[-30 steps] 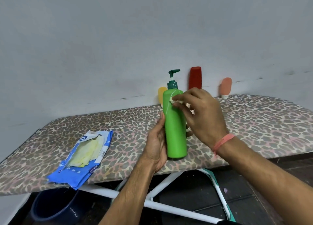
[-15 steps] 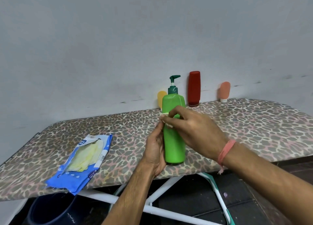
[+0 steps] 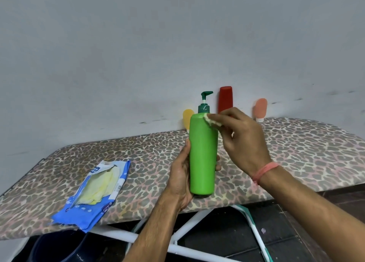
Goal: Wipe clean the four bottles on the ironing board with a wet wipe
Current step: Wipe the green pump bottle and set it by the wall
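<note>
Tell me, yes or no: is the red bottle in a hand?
No: the red bottle stands by the wall; the left hand grips the green pump bottle.

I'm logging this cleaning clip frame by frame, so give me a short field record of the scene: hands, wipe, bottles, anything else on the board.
left hand: grips the green pump bottle, upright
right hand: pinches the wet wipe against the bottle's shoulder
other bottles: yellow bottle, red bottle and peach bottle, standing by the wall
also on ironing board: open blue wipes pack
below the board: dark bucket, partly seen
</note>
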